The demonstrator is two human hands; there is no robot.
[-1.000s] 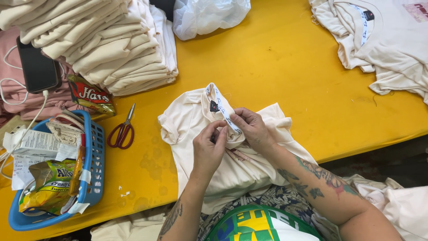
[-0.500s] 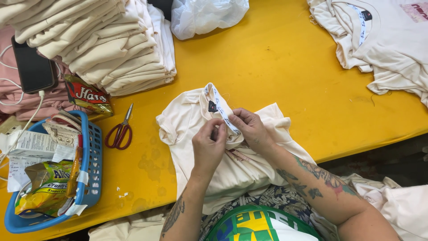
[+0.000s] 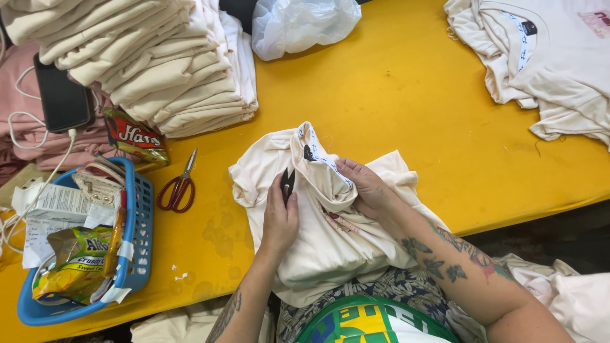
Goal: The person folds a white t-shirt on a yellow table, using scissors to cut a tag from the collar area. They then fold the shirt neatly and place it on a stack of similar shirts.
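The left hand now pinches a small dark snipper against the cream shirt, where half a second ago both hands pinched the neck tape; the right hand holds the bunched collar, at the yellow tabletop's near edge, red scissors left of it.

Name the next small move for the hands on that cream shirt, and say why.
Probably bring the small black snips in the left hand up to the neckline of the cream shirt. The right hand already holds the collar bunched and raised, and the snips sit just below it, not yet at the fabric edge.
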